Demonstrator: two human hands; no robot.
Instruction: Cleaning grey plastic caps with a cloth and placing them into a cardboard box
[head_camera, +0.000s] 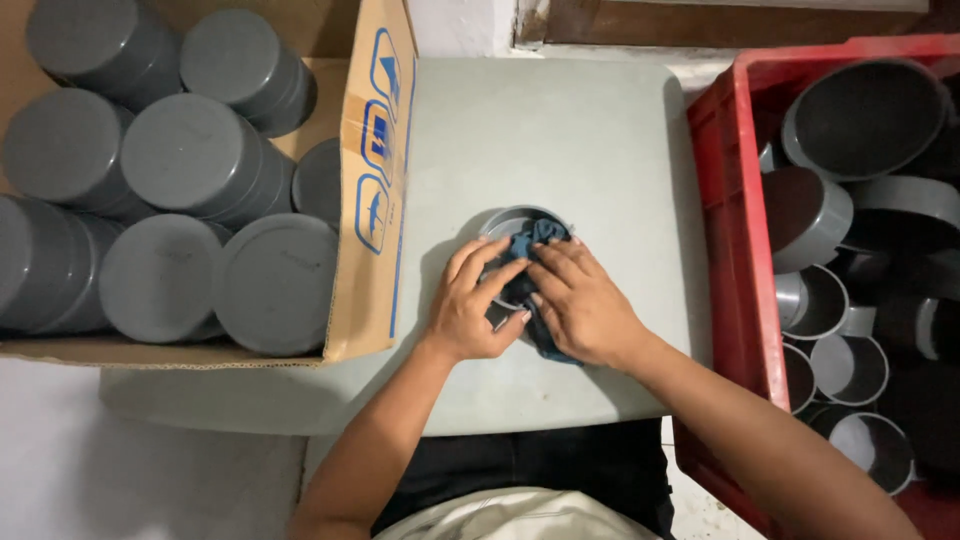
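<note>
Both hands work at the middle of the grey table (560, 130): the left hand (472, 305) curls around a grey cap (505, 225), while the right hand (582, 300) presses a dark blue cloth (528, 245) into it (fingers bent, gripping the fabric). A cardboard box (372, 180) and a red crate (728, 220) flank them.

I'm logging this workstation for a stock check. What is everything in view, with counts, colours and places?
Cardboard box: one, brown with blue print, left, on the table edge.
Stacked caps: about nine stacks showing, grey, inside the box.
Crate: one, red plastic, right.
Loose caps: roughly ten, grey, open side up or tilted, in the crate.
Table: one, pale grey, centre.
Single cap: one, grey, table centre.
Cloth: one, dark blue, pressed into the single cap.
Left hand: steadies the single cap.
Right hand: presses on the cloth.
</note>
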